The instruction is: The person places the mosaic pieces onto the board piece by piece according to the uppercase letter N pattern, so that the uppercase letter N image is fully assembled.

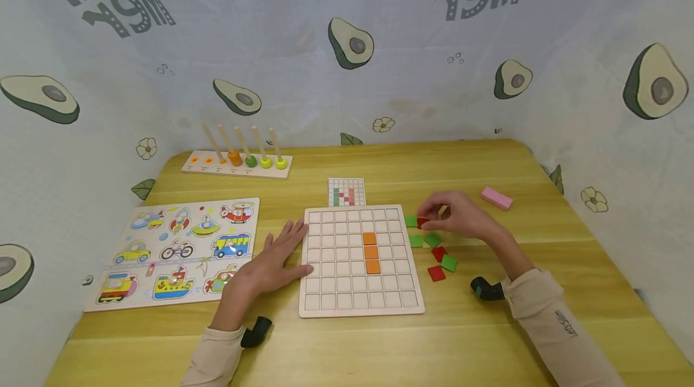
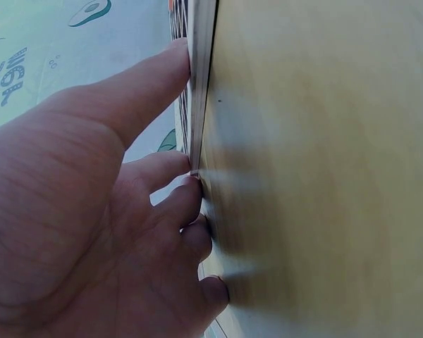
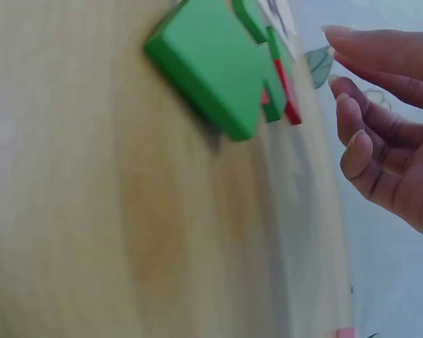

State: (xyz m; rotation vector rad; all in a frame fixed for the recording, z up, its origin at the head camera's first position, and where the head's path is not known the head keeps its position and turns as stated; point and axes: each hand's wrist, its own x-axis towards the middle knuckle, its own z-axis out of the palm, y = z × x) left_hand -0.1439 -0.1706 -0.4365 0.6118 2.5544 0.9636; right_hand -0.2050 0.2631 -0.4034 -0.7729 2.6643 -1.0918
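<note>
A square wooden grid board [image 1: 328,305] lies in the middle, with 3 orange tiles [image 1: 371,252] in one column. My left hand [image 1: 275,263] rests by its left edge, fingers spread and thumb on the rim; the left wrist view shows the thumb [image 2: 151,88] against the board's side [image 2: 203,77]. At the board's right, my right hand [image 1: 455,215] hovers with bent fingers over a red tile [image 1: 421,223]. In the right wrist view the red tile [image 3: 287,95] lies apart from the fingertips, and nothing shows between them. Green tiles [image 1: 432,239] and other red tiles [image 1: 436,273] lie around.
A pattern card [image 1: 347,183] touches the board's far edge. Left of the board lies a vehicle puzzle [image 1: 203,230]; behind it stands a peg rack [image 1: 271,171] with coloured beads. A pink block [image 1: 496,198] is at the right on the wooden table [image 1: 347,351].
</note>
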